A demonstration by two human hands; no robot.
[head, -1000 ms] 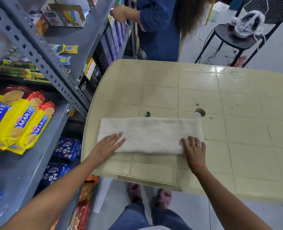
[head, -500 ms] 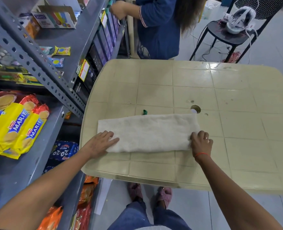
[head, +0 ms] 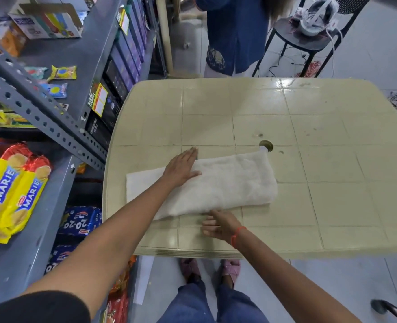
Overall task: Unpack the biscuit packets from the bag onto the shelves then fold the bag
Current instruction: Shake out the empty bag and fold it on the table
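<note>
Beige plastic table (head: 309, 206) is standing right beside grey metal shelves (head: 11, 264), and the white bag (head: 234, 183) is lying on it as a long flat strip, its right end reaching the hole (head: 266, 144) in the tabletop. Yellow Marie packets (head: 13, 190) are sitting on the shelf to the left, with blue packets (head: 81, 221) on the level below, so the unpacking looks done and folding is the step in hand.

The left hand (head: 181, 167) is pressing flat on the left part of the strip, fingers straight and gripping nothing. The right hand (head: 220, 226) is waiting at the bag's near edge, fingers loosely extended and holding nothing (whether the tips are touching the cloth I cannot tell).

To fold well, the left palm should be anchoring the fabric where the crease is wanted while the right hand is slipping under the free right end and carrying it over, edges lining up. The cloth looks soft and thick, so smoothing outward afterwards should be stopping it springing open.
</note>
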